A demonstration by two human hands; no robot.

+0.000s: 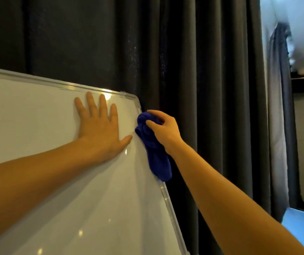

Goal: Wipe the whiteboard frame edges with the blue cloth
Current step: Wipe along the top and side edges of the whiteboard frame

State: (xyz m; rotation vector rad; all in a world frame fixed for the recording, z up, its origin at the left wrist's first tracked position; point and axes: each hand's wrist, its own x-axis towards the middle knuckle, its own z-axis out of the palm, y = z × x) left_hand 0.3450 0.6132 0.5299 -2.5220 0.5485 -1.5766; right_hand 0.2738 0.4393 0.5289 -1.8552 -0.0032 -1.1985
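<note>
With my left hand (99, 133) flat and open bracing the whiteboard (46, 181), my right hand (163, 130), gripping the blue cloth (154, 153), should press firmly down the right frame edge (173, 214).

whiteboard (37, 116): left and bottom parts cut off by the picture's edges
frame right edge (167, 196): upper stretch hidden under the blue cloth (156, 153)
right hand (164, 129): palm hidden, facing the cloth
room at right: blurred
</note>
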